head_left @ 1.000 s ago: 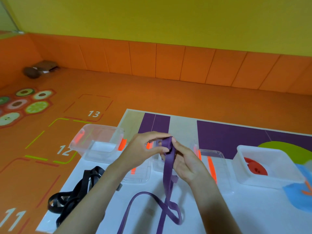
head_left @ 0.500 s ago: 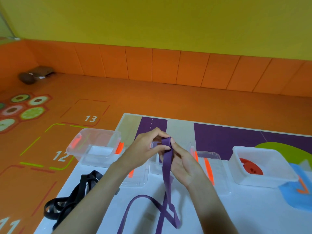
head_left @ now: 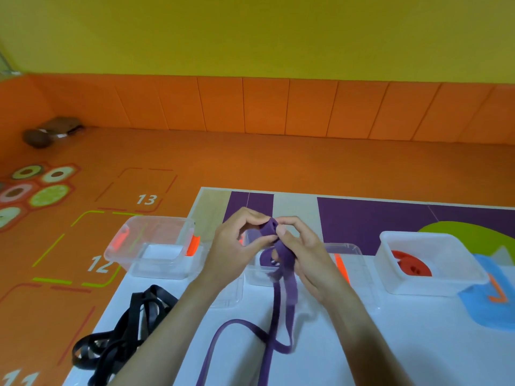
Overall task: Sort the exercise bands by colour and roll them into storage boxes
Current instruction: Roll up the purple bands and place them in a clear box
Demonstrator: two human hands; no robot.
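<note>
Rolling the purple band from its end: our left hand and right hand both pinch the small coil, raised above the table so, we reckon, the loose tail feeds up freely. Black bands lie heaped left; red roll already boxed.

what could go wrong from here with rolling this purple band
The roll in the purple flat rubber exercise band is barely begun, pinched by the fingers of the left hand and right hand; it could spring open.
Its loose tail crosses itself on the white table, so a twist may get wound in.
The tangled black bands lie at the table edge beside the left forearm; a nudge might drag them off.
</note>
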